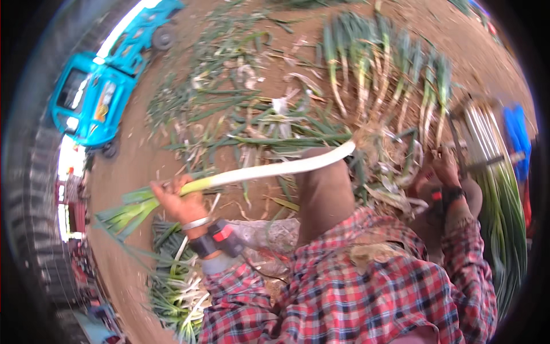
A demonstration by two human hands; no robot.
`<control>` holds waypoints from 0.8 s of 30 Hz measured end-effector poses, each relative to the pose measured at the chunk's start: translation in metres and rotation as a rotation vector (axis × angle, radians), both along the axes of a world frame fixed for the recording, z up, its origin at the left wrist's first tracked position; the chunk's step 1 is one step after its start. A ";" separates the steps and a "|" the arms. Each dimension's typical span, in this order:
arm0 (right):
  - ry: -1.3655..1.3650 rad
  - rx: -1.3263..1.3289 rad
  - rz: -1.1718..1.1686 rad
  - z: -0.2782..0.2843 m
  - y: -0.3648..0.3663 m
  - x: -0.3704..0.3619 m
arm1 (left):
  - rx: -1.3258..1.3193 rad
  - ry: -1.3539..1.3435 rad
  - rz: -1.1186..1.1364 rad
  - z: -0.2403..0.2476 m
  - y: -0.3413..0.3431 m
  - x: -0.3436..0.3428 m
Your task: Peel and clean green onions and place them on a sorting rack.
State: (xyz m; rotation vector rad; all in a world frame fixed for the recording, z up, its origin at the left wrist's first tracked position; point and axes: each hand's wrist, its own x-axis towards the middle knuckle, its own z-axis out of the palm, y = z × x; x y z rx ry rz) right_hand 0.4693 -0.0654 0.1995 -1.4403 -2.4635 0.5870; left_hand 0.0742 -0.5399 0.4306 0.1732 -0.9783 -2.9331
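A long green onion [275, 169] with a clean white stalk lies across the front of me. Its green end is gripped in my closed left hand [179, 202], while the white end reaches past my left knee. My right hand [446, 167] rests by my right knee with its fingers curled; what they hold, if anything, I cannot make out. Beside it on the right, a metal frame [460, 137] bears a stack of trimmed green onions [497, 198]. Untrimmed green onions [366, 66] with roots lie in a row on the ground beyond my right hand.
Stripped leaves and peelings [229, 103] cover the dirt ahead. Another heap of green onions [177, 286] lies at lower left, near a pale plastic sack [263, 234]. A bright blue vehicle [94, 103] stands at far left. Something blue [517, 140] is beyond the metal frame.
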 end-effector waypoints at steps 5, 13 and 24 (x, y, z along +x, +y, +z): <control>0.093 -0.305 0.643 0.082 -0.056 -0.065 | 0.318 -0.085 -0.229 0.004 0.055 0.022; 0.981 -0.900 0.705 0.209 -0.140 -0.131 | 0.343 -0.243 -0.792 0.017 0.218 0.125; 1.225 0.788 0.005 0.404 0.011 0.037 | -0.332 0.643 -1.504 0.094 0.314 0.250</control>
